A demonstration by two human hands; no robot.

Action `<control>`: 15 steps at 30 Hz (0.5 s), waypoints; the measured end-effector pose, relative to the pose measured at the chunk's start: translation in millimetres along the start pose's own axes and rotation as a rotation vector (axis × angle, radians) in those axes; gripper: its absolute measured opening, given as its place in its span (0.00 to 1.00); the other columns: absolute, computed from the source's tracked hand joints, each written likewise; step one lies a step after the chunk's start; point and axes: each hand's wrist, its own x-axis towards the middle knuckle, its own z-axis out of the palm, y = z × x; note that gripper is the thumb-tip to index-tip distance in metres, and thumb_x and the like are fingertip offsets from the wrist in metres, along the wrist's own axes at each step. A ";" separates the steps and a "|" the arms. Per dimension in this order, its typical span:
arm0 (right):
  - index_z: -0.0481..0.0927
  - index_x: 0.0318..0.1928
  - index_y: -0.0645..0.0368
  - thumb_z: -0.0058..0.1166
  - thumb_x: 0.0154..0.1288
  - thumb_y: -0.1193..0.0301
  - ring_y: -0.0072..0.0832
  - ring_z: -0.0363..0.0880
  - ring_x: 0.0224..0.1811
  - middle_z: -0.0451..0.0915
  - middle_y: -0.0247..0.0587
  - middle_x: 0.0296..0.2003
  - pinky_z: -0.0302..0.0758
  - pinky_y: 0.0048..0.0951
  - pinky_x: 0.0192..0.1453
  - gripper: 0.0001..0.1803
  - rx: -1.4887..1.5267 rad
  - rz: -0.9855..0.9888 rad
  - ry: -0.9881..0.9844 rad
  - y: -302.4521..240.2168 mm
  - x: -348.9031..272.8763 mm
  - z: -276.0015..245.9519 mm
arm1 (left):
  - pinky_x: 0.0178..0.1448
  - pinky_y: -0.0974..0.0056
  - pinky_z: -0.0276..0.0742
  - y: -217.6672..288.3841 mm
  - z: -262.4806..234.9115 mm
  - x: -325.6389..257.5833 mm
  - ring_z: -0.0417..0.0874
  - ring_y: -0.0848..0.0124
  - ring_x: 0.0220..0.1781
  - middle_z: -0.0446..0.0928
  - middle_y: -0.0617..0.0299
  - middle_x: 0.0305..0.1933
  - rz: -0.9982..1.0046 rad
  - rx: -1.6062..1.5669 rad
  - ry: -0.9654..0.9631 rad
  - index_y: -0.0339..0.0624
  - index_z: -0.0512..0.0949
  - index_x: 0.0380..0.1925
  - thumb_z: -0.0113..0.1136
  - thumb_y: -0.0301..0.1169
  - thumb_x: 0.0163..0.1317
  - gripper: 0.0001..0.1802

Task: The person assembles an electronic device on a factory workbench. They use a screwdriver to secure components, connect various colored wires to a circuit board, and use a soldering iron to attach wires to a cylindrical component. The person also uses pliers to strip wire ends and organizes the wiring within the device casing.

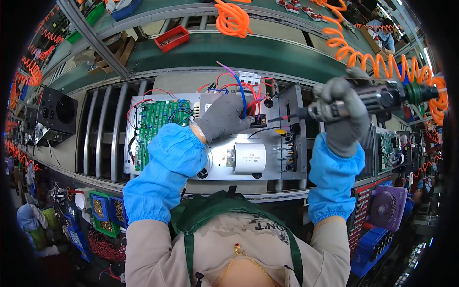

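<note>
My left hand [225, 116], in a grey glove, reaches over a metal chassis [222, 167]. Its fingers are closed around the lower ends of wires, among them a blue wire [243, 93], beside a black terminal block [258, 120]; the fingertips are partly hidden. My gloved right hand [345, 107] grips a dark powered screwdriver [380, 99] held level, its bit pointing left towards the terminal block and apart from it. On the chassis are a green circuit board [155, 129], a white cylindrical part [250, 158] and an upright dark end panel [292, 107].
The chassis rests on a roller conveyor [100, 131]. Orange coiled hoses [346, 45] hang beyond it, one meeting the screwdriver's rear. A red tray [172, 39] sits on the far green surface. Another black unit [56, 115] stands left, a purple fan [387, 208] lower right, and parts bins [103, 210] lower left.
</note>
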 end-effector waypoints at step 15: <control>0.68 0.52 0.66 0.53 0.53 0.77 0.28 0.75 0.25 0.76 0.43 0.26 0.76 0.35 0.35 0.23 -0.283 0.201 0.131 25.0 -4.6 27.0 | 0.39 0.55 0.73 1.0 0.6 -3.3 0.79 0.53 0.34 0.77 0.51 0.30 0.051 0.053 0.030 0.42 0.76 0.47 0.59 0.26 0.50 0.20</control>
